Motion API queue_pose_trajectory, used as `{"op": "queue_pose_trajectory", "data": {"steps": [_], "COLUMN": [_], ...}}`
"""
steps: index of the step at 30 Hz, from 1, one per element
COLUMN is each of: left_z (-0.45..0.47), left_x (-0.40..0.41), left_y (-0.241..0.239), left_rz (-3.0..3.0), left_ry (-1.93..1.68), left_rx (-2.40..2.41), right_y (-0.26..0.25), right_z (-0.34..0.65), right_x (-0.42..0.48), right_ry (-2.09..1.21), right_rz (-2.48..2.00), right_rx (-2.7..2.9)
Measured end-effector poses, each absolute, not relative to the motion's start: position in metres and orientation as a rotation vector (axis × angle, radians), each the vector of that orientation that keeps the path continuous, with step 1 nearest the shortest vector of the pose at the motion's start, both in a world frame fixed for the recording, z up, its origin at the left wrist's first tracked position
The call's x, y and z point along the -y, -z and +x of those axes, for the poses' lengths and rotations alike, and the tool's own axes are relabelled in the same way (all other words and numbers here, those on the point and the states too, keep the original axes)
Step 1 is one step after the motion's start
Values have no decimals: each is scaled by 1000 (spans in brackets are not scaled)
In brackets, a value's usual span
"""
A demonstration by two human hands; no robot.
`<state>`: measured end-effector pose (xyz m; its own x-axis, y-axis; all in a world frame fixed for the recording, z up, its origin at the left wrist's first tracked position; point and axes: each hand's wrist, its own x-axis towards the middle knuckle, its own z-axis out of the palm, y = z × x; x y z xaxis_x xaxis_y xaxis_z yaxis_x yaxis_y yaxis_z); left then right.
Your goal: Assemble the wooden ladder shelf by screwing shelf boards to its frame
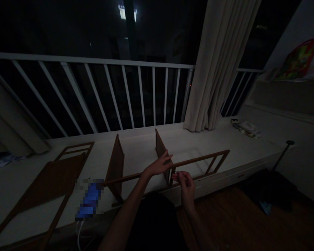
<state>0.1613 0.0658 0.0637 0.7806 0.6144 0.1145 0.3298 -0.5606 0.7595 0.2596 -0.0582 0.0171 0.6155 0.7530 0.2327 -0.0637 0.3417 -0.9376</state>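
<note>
A brown wooden frame with upright panels lies on the white ledge in front of me. My left hand (159, 166) rests over the near end of the right panel (160, 143), its fingers stretched out across the wood. Just to the right, my right hand (186, 184) is closed in a pinch around a thin dark rod-like tool (175, 171). That tool points at the joint where the slatted frame part (199, 160) meets the panel; its tip is too dim to make out. The left panel (116, 164) stands upright at the frame's other end.
Another brown wooden piece (52, 177) lies on the left of the ledge (138, 148). A blue-screened phone (90, 202) with a white cable is beside it. White railings (154, 94) and a curtain (217, 66) stand behind. Dark cloth (269, 188) lies on the floor at right.
</note>
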Motion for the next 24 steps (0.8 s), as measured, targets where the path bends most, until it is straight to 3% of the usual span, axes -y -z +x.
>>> {"op": "queue_pose_trajectory", "data": {"steps": [24], "left_z": [162], "left_x": [-63], "left_y": [-67], "left_rz": [2243], "left_ry": [-464], "left_rx": [-745], "right_y": [22], "right_z": [260], "right_x": [49], "right_ry": [-471], "right_rz": [-1147], "right_rx": [824]}}
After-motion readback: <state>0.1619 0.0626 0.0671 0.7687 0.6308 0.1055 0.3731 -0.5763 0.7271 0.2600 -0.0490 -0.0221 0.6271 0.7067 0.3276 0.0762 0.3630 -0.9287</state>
